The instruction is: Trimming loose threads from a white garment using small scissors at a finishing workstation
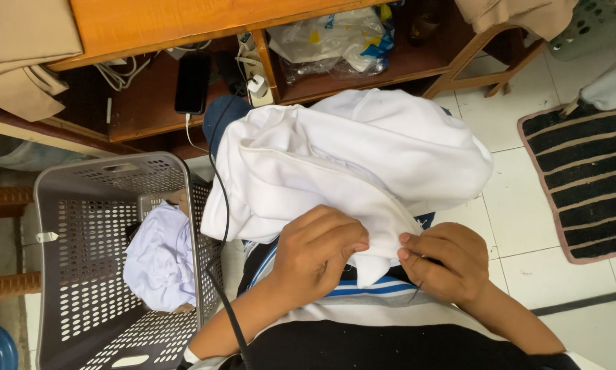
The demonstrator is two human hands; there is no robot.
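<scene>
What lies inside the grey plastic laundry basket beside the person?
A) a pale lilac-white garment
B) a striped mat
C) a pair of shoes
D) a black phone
A: the grey basket holds a crumpled pale garment; the black phone sits on the wooden shelf and the striped mat lies on the tiled floor.

Even, soft indoor light, fairly bright; white cloth (pixel 349 157) close to blown out with only faint fold shadows. Shelf recess (pixel 150 96) under the wooden top is dim, and the floor tiles (pixel 520 137) show mild sheen. Focus sharp centrally, slight wide-angle bending at the edges, no motion blur.
</scene>
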